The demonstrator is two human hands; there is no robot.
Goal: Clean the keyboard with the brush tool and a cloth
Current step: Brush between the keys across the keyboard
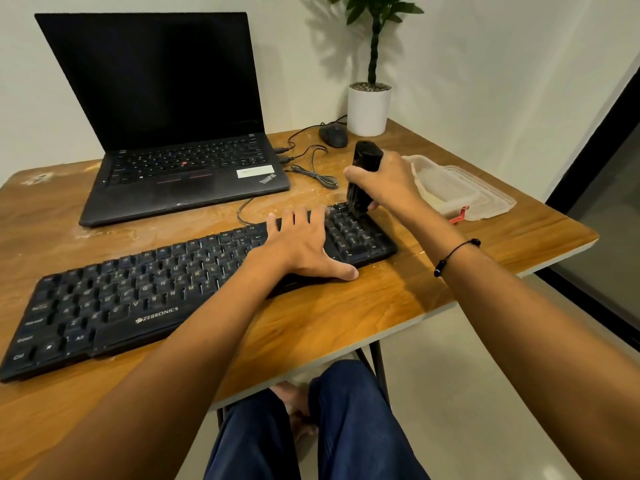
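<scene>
A black Zebronics keyboard (138,289) lies slanted across the wooden table (381,306). My left hand (301,240) rests flat on its right part, fingers spread over the keys, thumb at the front edge. My right hand (384,181) grips a black brush tool (363,171) held upright, its lower end touching the far right corner of the keyboard by the number pad. No cloth is visible.
An open black laptop (166,133) stands at the back left, with cables (311,168) beside it. A mouse (333,135) and a potted plant (369,105) sit at the back. Clear plastic containers (460,192) lie at the right, close behind my right hand.
</scene>
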